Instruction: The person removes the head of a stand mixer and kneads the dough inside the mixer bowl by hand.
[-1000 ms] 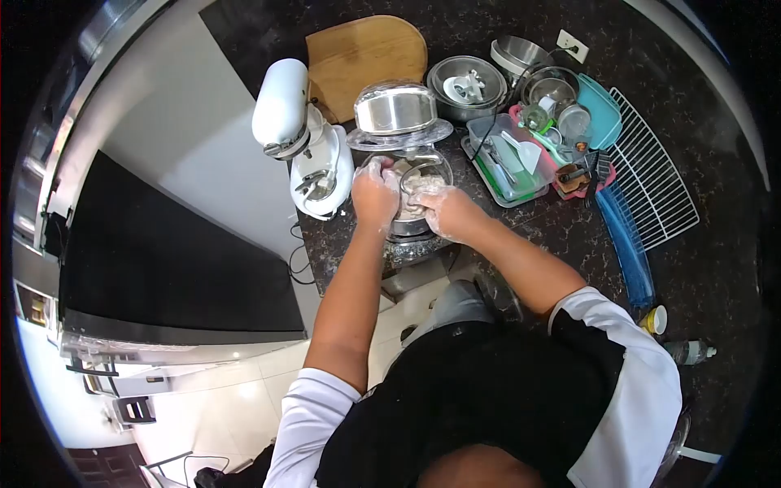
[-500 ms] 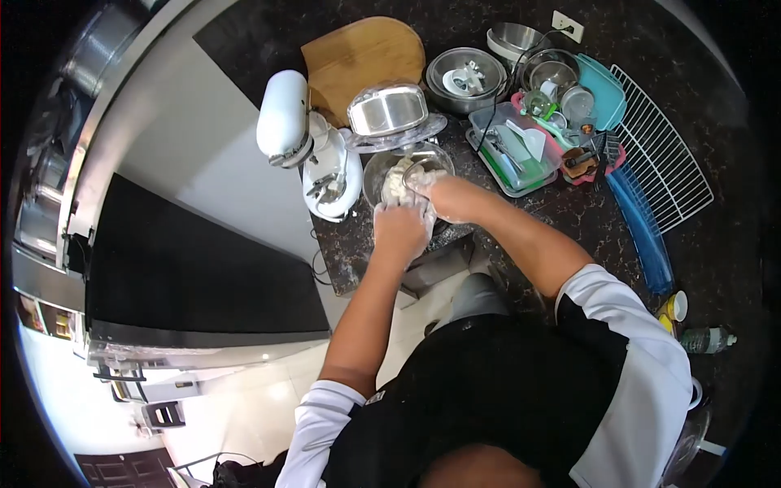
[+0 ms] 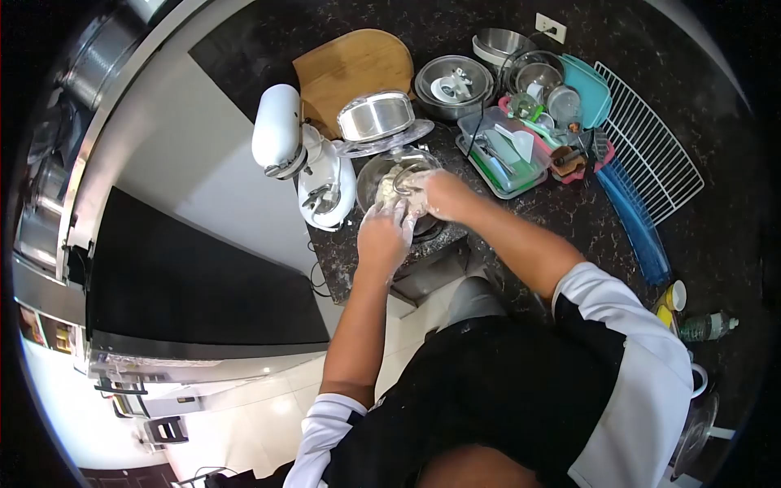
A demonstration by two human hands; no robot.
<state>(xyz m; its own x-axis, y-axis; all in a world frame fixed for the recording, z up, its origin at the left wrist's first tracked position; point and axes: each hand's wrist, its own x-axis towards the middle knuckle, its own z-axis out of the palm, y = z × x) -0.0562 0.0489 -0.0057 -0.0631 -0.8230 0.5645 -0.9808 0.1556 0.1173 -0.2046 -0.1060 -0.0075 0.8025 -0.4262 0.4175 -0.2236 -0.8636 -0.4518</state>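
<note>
A metal mixing bowl point(image 3: 364, 183) stands on the dark counter with pale, crumbly dough point(image 3: 387, 192) in it. Coated in flour, my right hand point(image 3: 444, 195) reaches in from the right, closed around a curved metal dough hook point(image 3: 399, 180); its upper part is hidden by the fingers. My left hand point(image 3: 384, 232), also floury, is at the near rim, fingers stretched and apart, touching the dough. Directly behind the bowl is an upturned shiny metal pan point(image 3: 376, 116) over a clear lid or plastic sheet point(image 3: 390, 141).
To the left is a white stand mixer point(image 3: 277, 130), head tilted up. Behind stands a wooden board point(image 3: 358, 69). Nested metal bowls point(image 3: 451, 89), a plastic tub of utensils point(image 3: 504, 154) and a wire rack point(image 3: 663, 154) fill the right side. Flour dusts the counter point(image 3: 443, 244).
My left fingers have spread out from a more closed pose against the dough. The dough hook and my right hand stay over the bowl. The whole view has shifted slightly.
</note>
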